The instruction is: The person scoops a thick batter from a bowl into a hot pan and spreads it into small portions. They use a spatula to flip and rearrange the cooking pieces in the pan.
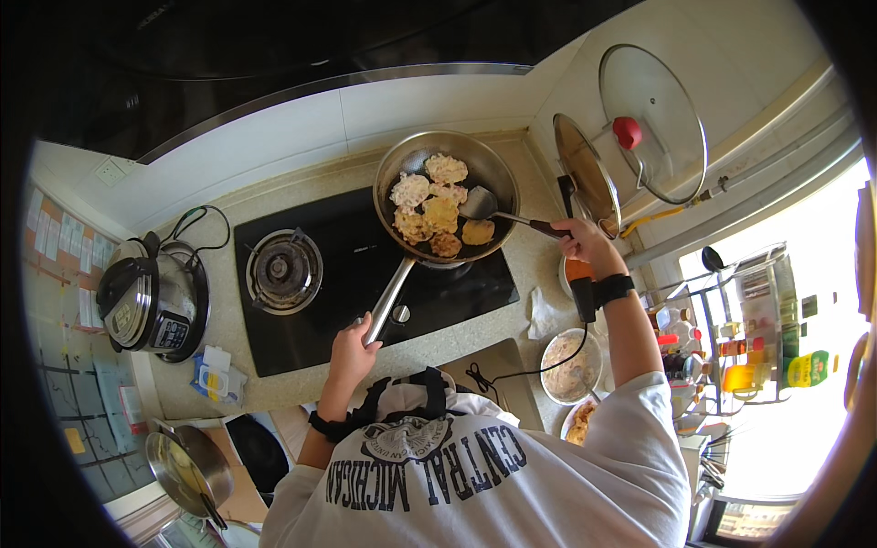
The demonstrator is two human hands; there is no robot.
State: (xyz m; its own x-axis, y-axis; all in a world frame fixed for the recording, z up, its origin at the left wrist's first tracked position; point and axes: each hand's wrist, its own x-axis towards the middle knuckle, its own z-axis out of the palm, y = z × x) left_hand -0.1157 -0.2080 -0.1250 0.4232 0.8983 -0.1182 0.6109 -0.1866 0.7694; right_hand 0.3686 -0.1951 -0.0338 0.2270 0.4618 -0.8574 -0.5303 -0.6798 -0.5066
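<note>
My left hand is closed around the steel handle of a wide frying pan on the right burner. My right hand grips the dark handle of a spatula, whose metal blade lies in the pan among the patties. Several pan-fried patties fill the pan: pale ones towards the far side, browned ones nearer me. One small golden patty sits apart, below the blade. Right of my body, a bowl of pale batter mixture has a utensil standing in it.
Left of the pan is a bare gas burner on the black glass hob. An electric pressure cooker and a wipes packet occupy the left counter. Pan lids lean at the right wall. A plate of fried food and bottle rack stand right.
</note>
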